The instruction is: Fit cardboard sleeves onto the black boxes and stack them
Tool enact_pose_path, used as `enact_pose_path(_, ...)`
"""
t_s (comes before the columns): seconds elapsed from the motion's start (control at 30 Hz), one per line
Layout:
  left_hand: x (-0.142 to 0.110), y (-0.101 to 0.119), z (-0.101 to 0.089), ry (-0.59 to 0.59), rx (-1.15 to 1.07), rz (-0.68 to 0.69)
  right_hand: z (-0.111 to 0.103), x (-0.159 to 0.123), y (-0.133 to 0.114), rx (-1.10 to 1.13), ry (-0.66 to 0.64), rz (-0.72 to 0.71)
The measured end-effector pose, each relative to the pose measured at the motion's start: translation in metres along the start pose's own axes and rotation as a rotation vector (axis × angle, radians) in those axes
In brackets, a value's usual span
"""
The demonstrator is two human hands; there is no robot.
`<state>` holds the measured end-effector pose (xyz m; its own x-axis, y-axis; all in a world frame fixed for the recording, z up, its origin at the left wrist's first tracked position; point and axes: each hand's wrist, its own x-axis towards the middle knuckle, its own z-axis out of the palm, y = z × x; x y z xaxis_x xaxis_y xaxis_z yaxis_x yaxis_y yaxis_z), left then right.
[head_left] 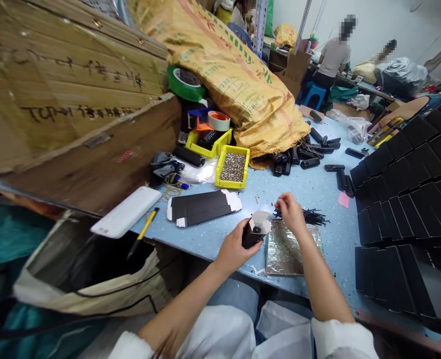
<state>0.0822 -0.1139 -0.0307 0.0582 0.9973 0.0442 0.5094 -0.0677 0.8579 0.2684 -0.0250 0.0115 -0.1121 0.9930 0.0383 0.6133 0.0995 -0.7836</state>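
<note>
Black card with pale end flaps forms the open carton (250, 236) held in the left hand (234, 249). The left hand is wrapped around the body of the carton, thumb on the near side, remaining fingers on the far side. The mouth of the carton faces up and leans to the right, flaps spread; its long axis appears to run from this mouth down into the palm.

Reference relation: the right hand (290, 212) stands just right of the mouth and slightly beyond it, above the left end of the pile of black rods (315, 217). The pile extends rightward from the right hand, most rods lying roughly left to right. The right hand is the nearer of the two to the pile; the carton lies to its left, apart from it.

Right hand state: fingers curled, tips drawn toward the thumb. Whether a rod is pinched between them cannot be determined.

Visibility limits: the lower end of the carton is covered by the left hand. A dark, rounded item (256, 230) shows inside the mouth; its shape and depth are not clear. The right forearm covers part of the wrapped flat block (283, 252). The stacked black boxes (395, 179) are cut off at the right edge.
</note>
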Motion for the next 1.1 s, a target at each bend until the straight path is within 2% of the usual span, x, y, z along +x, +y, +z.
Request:
enact_pose_path(0.07, 0.001, 0.004, 0.001, -0.036, 0.054, 0.033, -0.008, -0.025, -0.009, 0.368, 0.181, -0.026)
enact_pose_path(0.13, 0.001, 0.007, 0.000, -0.081, 0.071, 0.069, -0.007, -0.049, -0.018, 0.655, 0.275, -0.054)
enact_pose_path(0.23, 0.002, 0.011, -0.001, -0.136, 0.075, 0.082, 0.005, -0.070, -0.026, 0.696, 0.289, -0.048)
enact_pose_path(0.37, 0.002, 0.014, -0.003, -0.206, 0.081, 0.082, 0.009, -0.073, -0.029, 0.697, 0.405, -0.053)
enact_pose_path(0.43, 0.003, 0.013, -0.002, -0.215, 0.071, 0.054, 0.005, -0.071, -0.029, 0.567, 0.342, -0.099)
enact_pose_path(0.5, 0.003, 0.011, 0.000, -0.193, 0.056, 0.049, 0.003, -0.070, -0.026, 0.310, 0.214, -0.179)
enact_pose_path(0.57, 0.005, 0.007, 0.002, -0.172, 0.045, 0.110, 0.003, -0.069, -0.019, 0.108, 0.138, -0.253)
enact_pose_path(0.6, 0.006, 0.005, 0.003, -0.159, 0.044, 0.147, 0.006, -0.069, -0.015, 0.087, 0.143, -0.256)
enact_pose_path(0.7, 0.009, 0.004, 0.003, -0.147, 0.060, 0.180, 0.019, -0.066, -0.003, 0.322, 0.186, -0.110)
enact_pose_path(0.77, 0.010, 0.005, 0.002, -0.168, 0.052, 0.148, 0.031, -0.066, 0.003, 0.525, 0.081, -0.060)
enact_pose_path(0.83, 0.012, 0.009, 0.001, -0.214, 0.004, 0.098, 0.038, -0.067, 0.005, 0.612, -0.058, -0.142)
enact_pose_path(0.9, 0.014, 0.013, -0.001, -0.248, -0.037, 0.050, 0.040, -0.069, 0.004, 0.609, -0.084, -0.218)
enact_pose_path(1.0, 0.018, 0.017, -0.007, -0.290, -0.013, 0.010, 0.036, -0.068, 0.002, 0.566, -0.031, -0.205)
enact_pose_path(1.1, 0.021, 0.020, -0.010, -0.324, -0.004, -0.011, 0.034, -0.068, 0.004, 0.418, -0.035, -0.301)
